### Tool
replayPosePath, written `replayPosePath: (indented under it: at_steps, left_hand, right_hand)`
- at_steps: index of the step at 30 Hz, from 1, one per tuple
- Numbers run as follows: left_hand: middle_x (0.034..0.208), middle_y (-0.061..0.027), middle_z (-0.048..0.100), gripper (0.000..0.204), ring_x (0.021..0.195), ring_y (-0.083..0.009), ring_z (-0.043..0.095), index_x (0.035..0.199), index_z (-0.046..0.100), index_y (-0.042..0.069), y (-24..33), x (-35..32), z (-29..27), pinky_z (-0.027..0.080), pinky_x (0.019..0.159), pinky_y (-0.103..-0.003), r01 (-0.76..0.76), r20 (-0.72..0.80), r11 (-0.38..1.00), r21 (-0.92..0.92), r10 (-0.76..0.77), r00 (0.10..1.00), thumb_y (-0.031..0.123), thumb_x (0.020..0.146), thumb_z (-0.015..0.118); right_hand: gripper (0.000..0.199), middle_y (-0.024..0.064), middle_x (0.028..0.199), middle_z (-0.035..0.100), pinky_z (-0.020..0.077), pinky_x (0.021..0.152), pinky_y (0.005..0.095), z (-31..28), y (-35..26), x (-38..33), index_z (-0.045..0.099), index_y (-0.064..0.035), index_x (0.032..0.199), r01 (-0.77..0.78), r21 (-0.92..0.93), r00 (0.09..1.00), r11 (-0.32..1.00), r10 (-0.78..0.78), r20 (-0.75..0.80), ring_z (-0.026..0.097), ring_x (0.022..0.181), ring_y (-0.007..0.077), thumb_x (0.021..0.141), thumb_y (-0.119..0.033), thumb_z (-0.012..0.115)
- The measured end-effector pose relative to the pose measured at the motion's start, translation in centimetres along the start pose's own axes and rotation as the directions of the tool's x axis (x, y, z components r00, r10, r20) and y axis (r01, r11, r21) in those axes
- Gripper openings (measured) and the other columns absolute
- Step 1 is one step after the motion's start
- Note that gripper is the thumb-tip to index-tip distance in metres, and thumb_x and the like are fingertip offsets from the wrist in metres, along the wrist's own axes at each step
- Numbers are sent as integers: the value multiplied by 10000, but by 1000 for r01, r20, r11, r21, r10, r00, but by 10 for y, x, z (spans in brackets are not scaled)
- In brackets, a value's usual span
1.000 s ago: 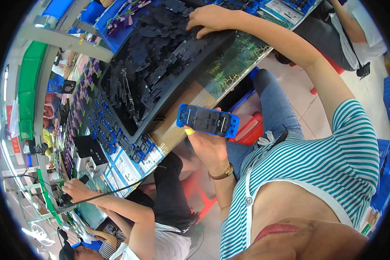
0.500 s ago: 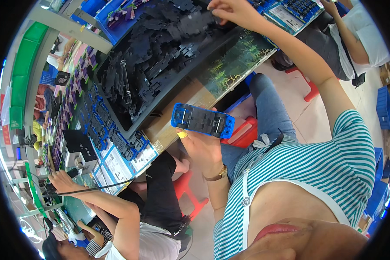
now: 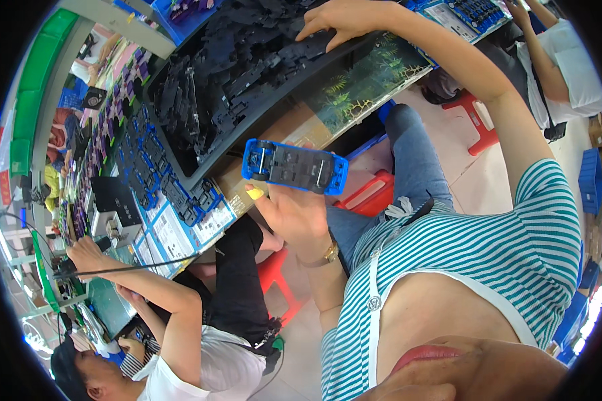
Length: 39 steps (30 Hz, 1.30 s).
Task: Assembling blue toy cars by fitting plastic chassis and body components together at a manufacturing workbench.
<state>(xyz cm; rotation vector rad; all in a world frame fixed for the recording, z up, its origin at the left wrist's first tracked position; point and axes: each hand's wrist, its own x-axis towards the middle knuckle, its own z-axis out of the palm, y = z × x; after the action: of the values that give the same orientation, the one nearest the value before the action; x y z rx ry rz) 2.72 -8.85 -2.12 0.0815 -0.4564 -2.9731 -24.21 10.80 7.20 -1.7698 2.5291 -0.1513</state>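
My left hand, with a watch on the wrist and yellow wrapping on one digit, holds a blue toy car body in front of the bench edge. Its underside faces up, showing a black base plate and wheels. My right hand reaches over the near rim of a large black tray. Its thumb and a finger are spread apart above loose black plastic parts, and I see nothing between them. The fingers beneath the car are mostly hidden.
Several blue-and-black car chassis lie on the bench left of the tray, near a black box. A co-worker sits at the left, another person at the upper right. Red stools stand below.
The toy car in my left hand has moved a little left and toward the tray. My right hand has shifted left over the parts, its fingers now more spread.
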Motion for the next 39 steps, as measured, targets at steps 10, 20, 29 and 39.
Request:
replayPosePath:
  at_steps: [10,20,29,39]
  left_hand:
    - [1291,-194,463,744,1219,-417,398,1332,390,58,1,3,12,306,1028,-531,-110,-29,989,102,114,993,607,839,490]
    - [1298,-199,453,778,1218,-428,391,1352,367,60,0,0,13,294,1028,-543,-20,-18,996,85,22,1000,644,842,433]
    - [1323,-134,447,657,1193,-290,473,1379,334,93,2,0,5,361,1018,-428,211,-87,859,467,-193,977,573,934,283]
    - [1423,-74,329,602,1323,-211,297,1389,320,115,-8,-8,26,303,1048,-364,187,3,785,590,-234,972,529,961,231]
  right_hand:
    - [510,176,1044,481,412,831,398,-22,-32,-26,480,-6,1236,-119,62,937,991,133,-324,504,961,335,830,-289,604]
    - [512,154,1128,465,407,891,383,-34,-82,-26,496,-37,1213,128,82,894,988,-79,-442,483,1042,317,728,-150,617]
    - [515,100,1066,552,383,1000,462,-13,-156,-13,571,-36,1092,672,34,730,740,-654,-200,516,1065,292,595,-106,684]
    - [532,138,1190,512,398,977,399,-3,-159,-17,580,-62,1147,638,190,768,747,-635,-81,463,1156,318,618,-37,632]
